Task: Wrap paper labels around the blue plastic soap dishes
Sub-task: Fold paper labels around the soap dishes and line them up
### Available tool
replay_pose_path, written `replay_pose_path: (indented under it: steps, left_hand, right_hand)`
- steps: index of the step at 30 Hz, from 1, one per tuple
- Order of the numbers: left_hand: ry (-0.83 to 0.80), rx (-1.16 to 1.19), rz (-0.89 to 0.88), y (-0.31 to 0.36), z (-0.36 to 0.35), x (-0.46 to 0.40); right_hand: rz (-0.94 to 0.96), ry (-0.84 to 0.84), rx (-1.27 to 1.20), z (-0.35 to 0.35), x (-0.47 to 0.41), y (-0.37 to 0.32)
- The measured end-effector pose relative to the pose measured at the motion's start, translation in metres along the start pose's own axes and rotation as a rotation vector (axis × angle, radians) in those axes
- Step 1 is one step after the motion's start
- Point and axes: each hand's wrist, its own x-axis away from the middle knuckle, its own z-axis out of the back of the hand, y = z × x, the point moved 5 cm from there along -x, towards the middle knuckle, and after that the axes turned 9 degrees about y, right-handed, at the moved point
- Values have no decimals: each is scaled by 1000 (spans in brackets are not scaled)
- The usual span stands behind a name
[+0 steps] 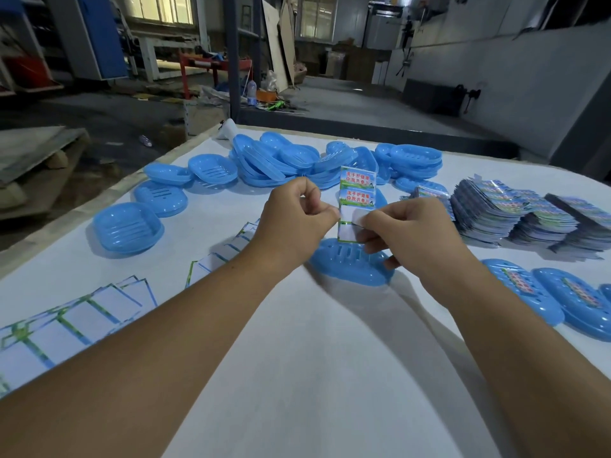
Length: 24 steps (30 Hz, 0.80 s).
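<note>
Loose blue soap dishes (128, 228) lie at the worktop's (297, 358) left. The left hand (294, 219) and right hand (410, 231) hold a paper label (355, 206) upright — fingers pinching its edges — just above one soap dish (350, 266); label stacks (515, 213) stand right.

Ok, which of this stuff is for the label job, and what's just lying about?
For the job:
label strip, pinched by left hand and right hand
soap dish below it
unwrapped dishes
label stacks

Lying about:
water bottle
leaning boards
</note>
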Motion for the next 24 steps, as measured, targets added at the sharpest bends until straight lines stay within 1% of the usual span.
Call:
replay_pose_path:
  steps: [4,9,15,24]
  left_hand:
    - [-22,-27,43,-5,2,-4]
    - [-53,-98,45,-8,4,-7]
    - [-28,-190,53,-10,9,-11]
    - [-13,-291,0,-13,16,-18]
  right_hand:
    - [-35,-13,-5,3,-1,2]
    - [-54,-27,-8,6,-2,5]
    - [-77,-13,-19,12,-3,7]
    - [-97,16,-20,15,-5,8]
